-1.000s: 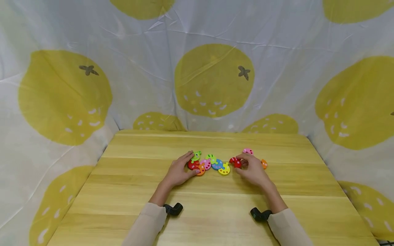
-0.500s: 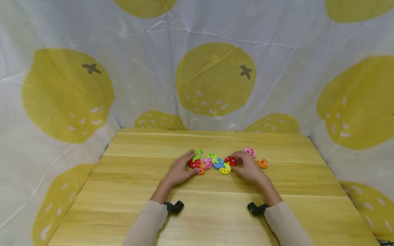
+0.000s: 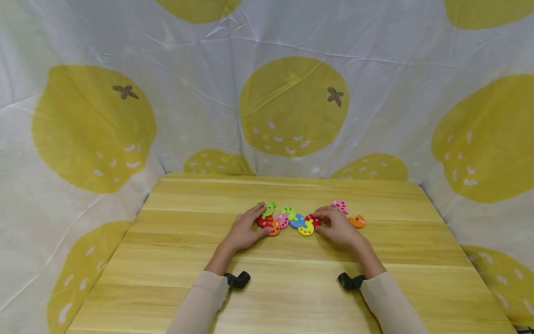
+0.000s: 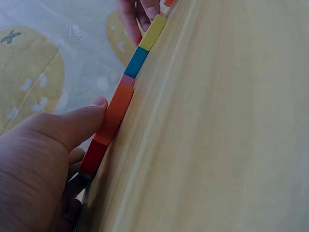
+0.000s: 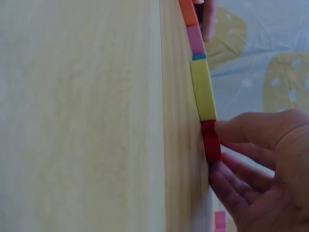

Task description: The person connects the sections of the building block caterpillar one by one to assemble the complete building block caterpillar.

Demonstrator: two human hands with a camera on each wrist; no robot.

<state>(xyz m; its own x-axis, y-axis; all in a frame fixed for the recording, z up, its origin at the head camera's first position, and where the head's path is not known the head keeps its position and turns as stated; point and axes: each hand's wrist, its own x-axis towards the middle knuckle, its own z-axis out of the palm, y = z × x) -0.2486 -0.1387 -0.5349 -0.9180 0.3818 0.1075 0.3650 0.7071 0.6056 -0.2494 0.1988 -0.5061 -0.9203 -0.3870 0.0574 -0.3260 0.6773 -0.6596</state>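
A row of joined, numbered caterpillar puzzle pieces lies on the table. At its left end my left hand [image 3: 246,230] holds the green head piece [image 3: 269,209], the red piece 2 [image 3: 264,222] and the orange piece 3 [image 3: 275,228], thumb at the orange one. The row goes on through the pink piece [image 3: 281,220], green piece [image 3: 288,213], blue piece [image 3: 297,221] and yellow piece [image 3: 306,228]. My right hand [image 3: 340,227] pinches the red piece 8 [image 5: 211,140], which sits against the yellow one. My right fingers partly cover it in the head view.
Beyond the right hand lie two loose pieces, a pink piece [image 3: 340,206] and an orange piece 10 [image 3: 357,221]. The wooden table [image 3: 283,287] ends at a lemon-print cloth [image 3: 200,106] at the back and sides.
My right hand has moved left with the red piece 8, from a gap beside the row to against the yellow piece. My left hand has stayed in place.
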